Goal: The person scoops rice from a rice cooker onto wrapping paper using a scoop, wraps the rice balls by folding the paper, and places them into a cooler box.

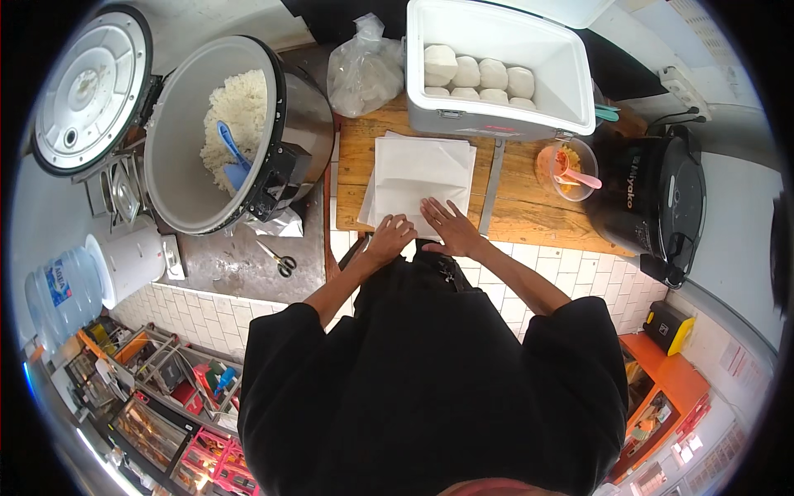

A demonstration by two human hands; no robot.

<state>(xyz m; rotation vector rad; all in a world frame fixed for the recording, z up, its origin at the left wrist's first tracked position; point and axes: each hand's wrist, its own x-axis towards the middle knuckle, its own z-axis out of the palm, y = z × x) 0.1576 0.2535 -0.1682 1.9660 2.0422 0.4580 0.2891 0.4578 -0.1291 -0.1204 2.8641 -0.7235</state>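
Note:
A stack of white paper sheets lies on the wooden table in front of me. My left hand rests at the near edge of the stack, fingers bent; whether it pinches a sheet is unclear. Flat on the paper's near right part, my right hand has its fingers spread. Beyond the stack stands a white-lined cooler box with several wrapped, rounded white portions inside. To the left, a large open rice warmer holds cooked white rice and a blue rice scoop.
Scissors lie on the grey metal counter. A knotted clear plastic bag stands left of the cooler. At right are a plastic tub with orange food and a pink scoop, and a black Miyako appliance.

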